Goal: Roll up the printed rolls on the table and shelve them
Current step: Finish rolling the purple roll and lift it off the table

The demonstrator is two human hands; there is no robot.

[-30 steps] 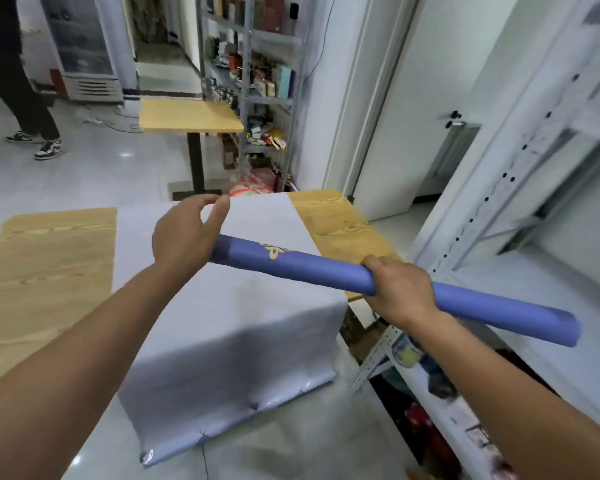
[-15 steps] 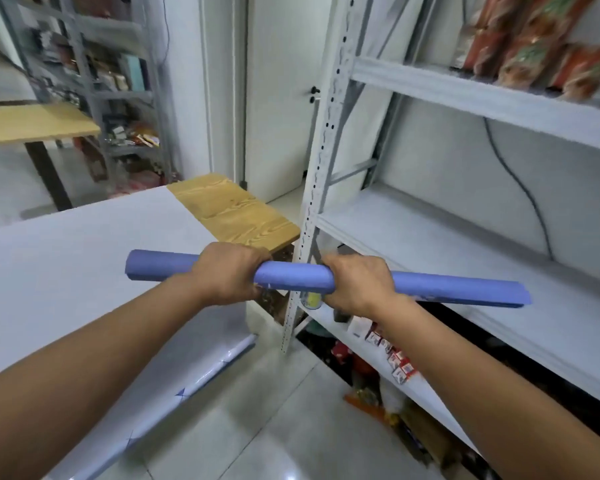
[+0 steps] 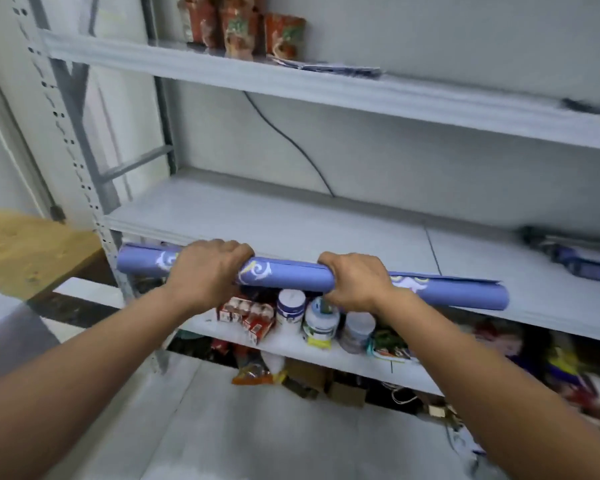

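A rolled-up blue printed roll (image 3: 288, 275) with white and yellow swirls lies level in both my hands, right at the front edge of the grey metal shelf (image 3: 326, 220). My left hand (image 3: 205, 271) grips it left of the middle. My right hand (image 3: 355, 280) grips it right of the middle. The roll's right end hangs over the shelf board. Another dark blue roll (image 3: 575, 259) lies on the same shelf at the far right.
A perforated shelf upright (image 3: 80, 161) stands left of the roll. The shelf above holds red packets (image 3: 243, 27). The lower shelf carries jars (image 3: 321, 320) and red boxes (image 3: 248, 315). A wooden table corner (image 3: 25, 251) sits at the left. A black cable (image 3: 291, 143) runs down the back wall.
I have turned from the table to face the shelf head on. The roll has come closer to the middle shelf's front edge, still held by both hands.
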